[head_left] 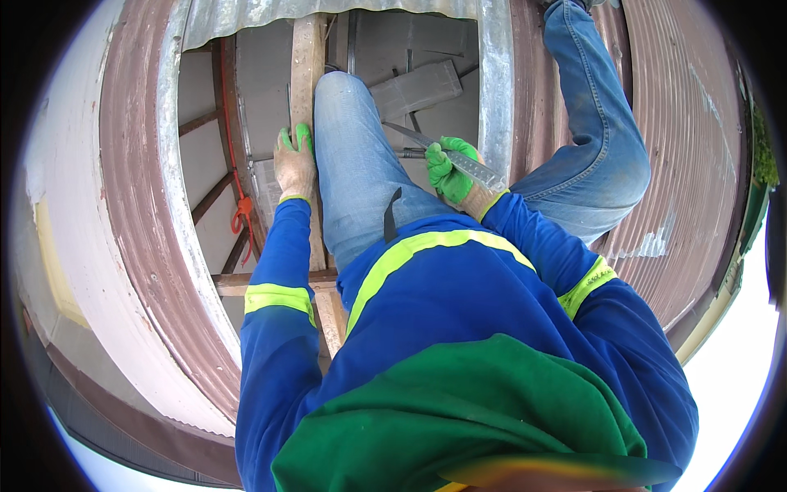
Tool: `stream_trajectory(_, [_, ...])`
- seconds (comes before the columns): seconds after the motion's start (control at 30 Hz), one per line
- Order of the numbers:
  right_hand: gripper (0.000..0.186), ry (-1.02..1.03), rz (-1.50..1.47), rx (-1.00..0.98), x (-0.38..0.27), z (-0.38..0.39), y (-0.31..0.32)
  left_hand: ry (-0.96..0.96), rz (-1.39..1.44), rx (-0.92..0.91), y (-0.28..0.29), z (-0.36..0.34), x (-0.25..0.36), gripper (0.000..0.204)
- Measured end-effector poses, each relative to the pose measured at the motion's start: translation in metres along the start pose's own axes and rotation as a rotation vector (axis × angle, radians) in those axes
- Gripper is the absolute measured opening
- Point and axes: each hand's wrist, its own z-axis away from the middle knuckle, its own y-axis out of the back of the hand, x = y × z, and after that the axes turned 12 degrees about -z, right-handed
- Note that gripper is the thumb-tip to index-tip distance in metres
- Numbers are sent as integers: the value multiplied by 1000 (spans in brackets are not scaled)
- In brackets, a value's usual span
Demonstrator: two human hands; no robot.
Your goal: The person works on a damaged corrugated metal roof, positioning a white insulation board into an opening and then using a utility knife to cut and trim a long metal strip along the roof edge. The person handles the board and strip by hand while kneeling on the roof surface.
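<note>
My left hand [295, 164], in a beige and green work glove, grips the left edge of a long wooden beam [308, 61]. Its thumb lies on the beam's top, and the other fingers are partly hidden at the side. Beyond my left thigh, my right hand [457, 174], gloved alike, is closed around a long, tapered, silver-grey tool [482, 170]. The tool's narrow end points up and left over the opening. Small marks show on its wider end near my right wrist, but its exact kind cannot be made out.
A roof opening with grey panels [270, 82] below surrounds the beam. A loose grey board [420, 88] lies down there. An orange-red cord [242, 211] hangs at left. Metal edging [495, 82] and brown corrugated sheeting [680, 123] border the right; a wooden crosspiece [234, 284] spans nearer me.
</note>
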Motion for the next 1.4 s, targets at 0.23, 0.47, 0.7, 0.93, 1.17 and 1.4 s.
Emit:
stream_trajectory(0.23, [22, -81, 161, -199, 15, 44, -22, 12, 38, -5, -1, -1, -5, 69])
stream_trajectory(0.47, [46, 345, 748, -106, 68, 76, -76, 35, 34, -27, 5, -1, 2, 69])
stream_trajectory(0.7, [48, 405, 1059, -22, 9, 110, -107, 34, 71, -19, 3, 2, -3, 71])
stream_trajectory(0.93, [28, -52, 418, -186, -32, 51, -71, 8, 77, -2, 6, 0, 4, 68])
stream_trajectory(1.17, [25, -124, 30, -236, 4, -5, -13, 18, 26, -11, 7, 3, 5, 66])
stream_trajectory(1.4, [19, -36, -18, -276, -13, -19, -7, -6, 23, 32, -2, 1, 0, 64])
